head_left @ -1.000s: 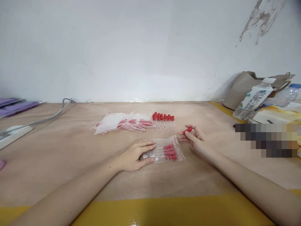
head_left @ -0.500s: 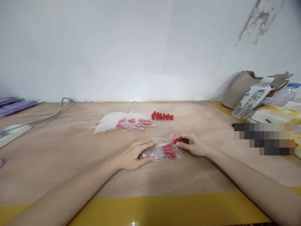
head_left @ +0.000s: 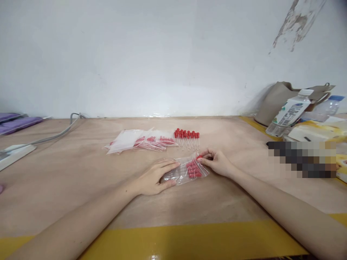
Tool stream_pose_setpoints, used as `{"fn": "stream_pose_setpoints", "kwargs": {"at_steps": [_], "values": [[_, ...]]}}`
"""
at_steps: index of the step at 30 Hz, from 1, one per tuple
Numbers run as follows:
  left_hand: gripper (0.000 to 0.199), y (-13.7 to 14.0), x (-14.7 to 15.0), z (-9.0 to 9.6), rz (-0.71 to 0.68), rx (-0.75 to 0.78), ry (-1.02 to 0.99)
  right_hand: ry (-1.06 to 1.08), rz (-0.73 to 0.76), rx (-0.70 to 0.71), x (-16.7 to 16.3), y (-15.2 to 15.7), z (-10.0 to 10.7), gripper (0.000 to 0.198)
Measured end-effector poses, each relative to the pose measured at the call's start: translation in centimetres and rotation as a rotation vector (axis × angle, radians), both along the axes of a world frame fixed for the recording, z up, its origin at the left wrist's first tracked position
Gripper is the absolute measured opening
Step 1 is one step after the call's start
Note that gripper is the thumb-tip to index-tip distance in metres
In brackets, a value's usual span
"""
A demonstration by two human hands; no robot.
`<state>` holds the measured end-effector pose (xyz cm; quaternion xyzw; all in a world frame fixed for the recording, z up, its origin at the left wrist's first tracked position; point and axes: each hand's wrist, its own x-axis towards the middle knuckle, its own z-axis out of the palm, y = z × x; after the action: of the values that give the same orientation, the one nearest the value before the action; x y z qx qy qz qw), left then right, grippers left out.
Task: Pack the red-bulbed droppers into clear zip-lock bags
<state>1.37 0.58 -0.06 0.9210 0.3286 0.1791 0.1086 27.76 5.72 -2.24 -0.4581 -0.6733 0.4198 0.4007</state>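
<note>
"Where's the bag?"

"The clear zip bag lies mid-tabletop, its mouth facing right, well in from the yellow strip along the near edge."

"And the fingers?"

"Left hand: palm down at the bag's left end, thumb and fingers spread apart. Right hand: thumb and fingertips clamped on a red-bulbed dropper at the mouth."

"Room on the far side?"

"Only a narrow band of wood before the row of droppers and, left of it, the overlapping packets. Past those, the wall rises at the far edge."

"Sideways?"

"More. Leftward, a broad stretch of wood runs from the left hand to the grey cable. Rightward, wood reaches from the right hand to the bottle, which leans far right."
</note>
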Motion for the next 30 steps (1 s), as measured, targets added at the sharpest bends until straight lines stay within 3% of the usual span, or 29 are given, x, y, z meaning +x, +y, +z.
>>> {"fn": "stream_pose_setpoints", "kwargs": {"at_steps": [9,14,22,28,30], "values": [[0.051,0.0,0.0,0.0,0.018,0.009,0.006,-0.202,-0.12,0.186,-0.7,0.5,-1.0,0.032],[0.051,0.0,0.0,-0.1,0.009,0.01,-0.001,-0.196,-0.027,0.298,-0.4,0.7,-1.1,0.022],[0.051,0.0,0.0,0.0,0.008,0.006,0.01,-0.071,-0.026,0.142,-0.6,1.0,-1.7,0.023],[0.051,0.0,0.0,0.0,0.001,0.007,0.01,-0.037,0.108,0.26,-1.2,0.2,-0.2,0.016],[0.051,0.0,0.0,0.0,0.003,0.006,0.01,-0.067,0.162,0.24,-1.0,0.1,0.0,0.016]]}}
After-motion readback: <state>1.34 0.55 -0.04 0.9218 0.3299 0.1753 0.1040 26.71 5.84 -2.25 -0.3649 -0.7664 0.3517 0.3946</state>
